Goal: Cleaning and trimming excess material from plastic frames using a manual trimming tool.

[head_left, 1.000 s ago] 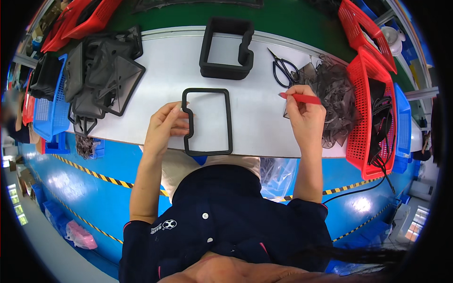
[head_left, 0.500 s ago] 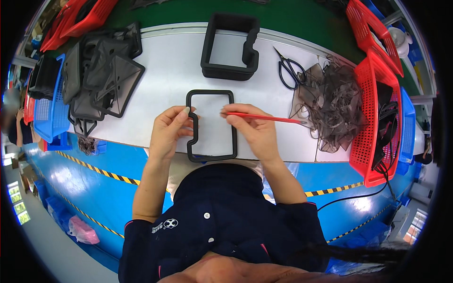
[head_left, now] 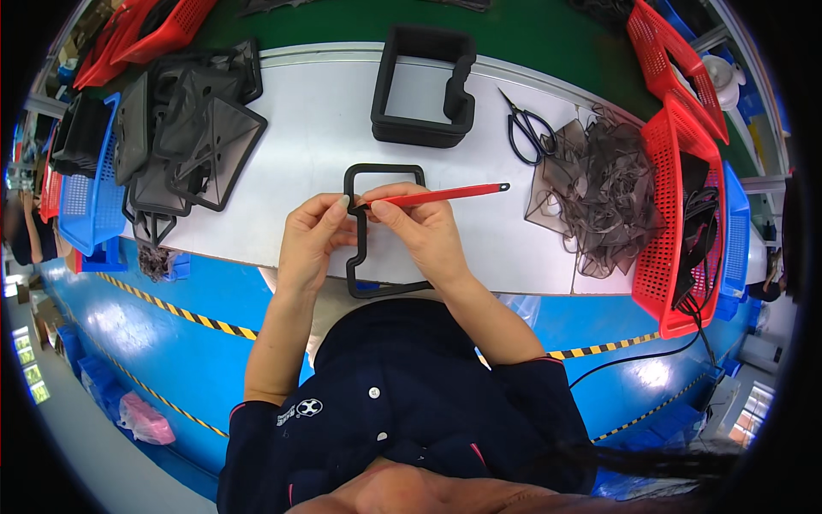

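A black rubber rectangular frame (head_left: 366,176) lies flat at the near edge of the white table (head_left: 300,146). My left hand (head_left: 310,242) pinches the frame's left side at its notch. My right hand (head_left: 425,230) holds a thin red tool (head_left: 445,194) like a pen, its tip touching the frame's left side near my left fingers. The tool's far end points right. Both hands cover the frame's middle.
A stack of finished black frames (head_left: 424,86) stands at the back. Black scissors (head_left: 524,130) lie right of it, beside a heap of thin dark trimmings (head_left: 599,193). Red baskets (head_left: 681,197) stand right, untrimmed black parts (head_left: 193,133) and a blue crate (head_left: 86,184) left.
My right hand has carried the red tool from the right over to the frame and set its tip on the left side. My left hand kept its hold.
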`<state>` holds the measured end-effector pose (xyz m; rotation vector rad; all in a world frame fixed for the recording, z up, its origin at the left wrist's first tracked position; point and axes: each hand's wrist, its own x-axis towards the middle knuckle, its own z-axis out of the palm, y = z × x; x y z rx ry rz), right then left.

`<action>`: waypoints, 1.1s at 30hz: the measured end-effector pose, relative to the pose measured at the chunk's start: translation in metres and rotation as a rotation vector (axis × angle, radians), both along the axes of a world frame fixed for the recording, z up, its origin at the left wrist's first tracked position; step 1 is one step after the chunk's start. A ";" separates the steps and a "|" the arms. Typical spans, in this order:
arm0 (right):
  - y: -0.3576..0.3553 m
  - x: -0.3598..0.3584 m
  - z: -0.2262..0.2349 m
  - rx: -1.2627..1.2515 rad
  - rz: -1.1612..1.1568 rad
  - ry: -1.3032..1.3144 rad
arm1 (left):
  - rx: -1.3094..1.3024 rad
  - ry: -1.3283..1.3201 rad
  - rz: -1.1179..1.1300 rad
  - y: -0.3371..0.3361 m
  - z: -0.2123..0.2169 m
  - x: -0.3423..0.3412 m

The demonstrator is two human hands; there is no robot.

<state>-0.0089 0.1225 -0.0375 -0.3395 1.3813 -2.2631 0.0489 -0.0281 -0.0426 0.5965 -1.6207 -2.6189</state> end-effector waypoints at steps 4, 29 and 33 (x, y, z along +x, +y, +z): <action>0.000 0.001 -0.001 0.035 0.008 0.001 | -0.002 0.004 -0.001 -0.002 -0.003 0.000; 0.016 -0.003 0.003 0.484 -0.468 0.778 | -0.199 0.015 0.020 -0.002 0.007 0.003; 0.074 -0.013 0.011 0.658 -0.611 0.729 | -0.217 0.015 0.095 -0.021 0.006 0.004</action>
